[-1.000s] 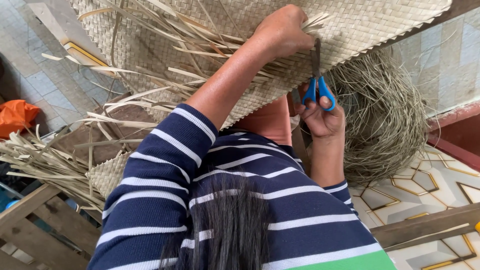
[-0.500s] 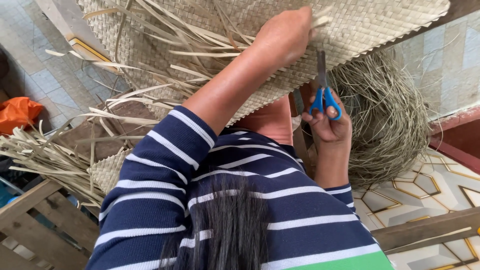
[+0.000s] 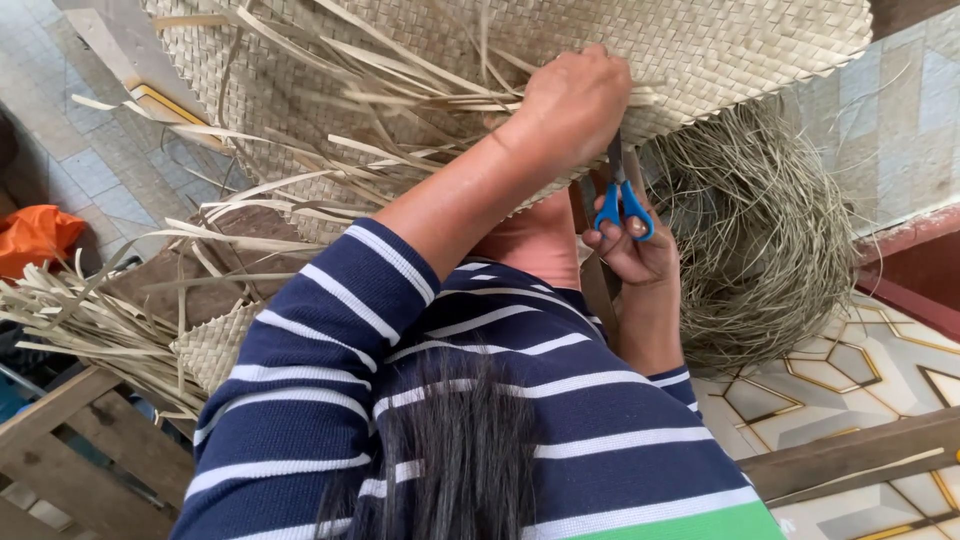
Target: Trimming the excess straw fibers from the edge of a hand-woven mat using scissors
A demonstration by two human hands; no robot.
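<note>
My left hand [image 3: 575, 100] is closed on loose pale strips at the edge of a woven straw mat [image 3: 740, 45]; my arm in a blue-and-white striped sleeve reaches up to it. Just below, my right hand [image 3: 635, 255] holds blue-handled scissors [image 3: 622, 208]. Their blades point up and disappear under my left hand at the mat's edge. Long uncut strips [image 3: 400, 75] fan out to the left of that hand.
A tangled heap of thin dry fibres [image 3: 770, 230] lies to the right under the mat. A bundle of flat leaf strips [image 3: 80, 315] lies at the left by an orange cloth [image 3: 35, 235]. Wooden slats [image 3: 70, 450] are at lower left, patterned floor tiles [image 3: 850, 370] at lower right.
Both hands sit slightly lower in the view. The scissors have drawn in closer under my left hand, so less of the blades shows.
</note>
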